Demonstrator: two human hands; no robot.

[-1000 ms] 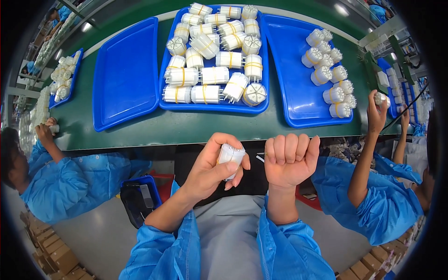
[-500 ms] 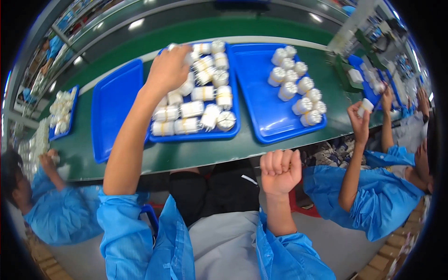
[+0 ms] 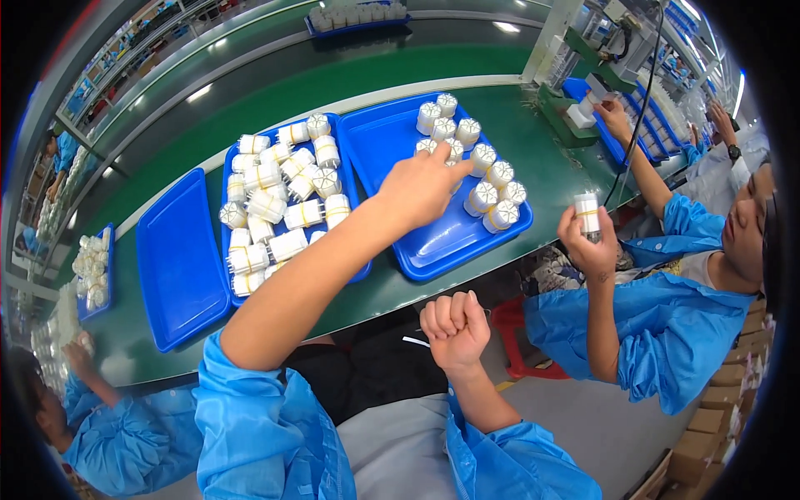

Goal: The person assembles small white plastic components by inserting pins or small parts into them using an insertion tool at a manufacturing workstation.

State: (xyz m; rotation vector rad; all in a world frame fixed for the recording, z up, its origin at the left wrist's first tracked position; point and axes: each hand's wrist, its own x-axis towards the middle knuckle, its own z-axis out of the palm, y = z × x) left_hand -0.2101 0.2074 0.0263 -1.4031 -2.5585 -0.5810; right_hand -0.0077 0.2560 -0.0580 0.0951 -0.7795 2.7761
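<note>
My left hand [image 3: 422, 188] reaches over the right-hand blue tray [image 3: 379, 137], its fingers closed around a white cylindrical part [image 3: 457, 184] that they mostly hide. Beside those fingers, similar white cylinders [image 3: 500, 173] stand upright in the tray, with ribbed tops and thin yellow bands. My right hand [image 3: 455, 330] is curled into a fist in front of the table edge. A slim white strip [image 3: 415, 341] shows next to that fist; whether the fist grips it is unclear. In the middle blue tray [image 3: 357, 179], many such cylinders [image 3: 265, 177] lie jumbled, some on their sides.
A bare blue tray [image 3: 183, 258] lies on the green table [image 3: 379, 292] to the left. Co-workers in blue jackets sit on both sides; the right one holds a white cylinder [image 3: 587, 215]. Farther off stand a loaded tray [image 3: 358, 18] and a green fixture [image 3: 567, 117].
My left hand has moved from the middle tray to the standing cylinders in the right tray. My right hand stays curled. The whole view has shifted, showing more of the right side.
</note>
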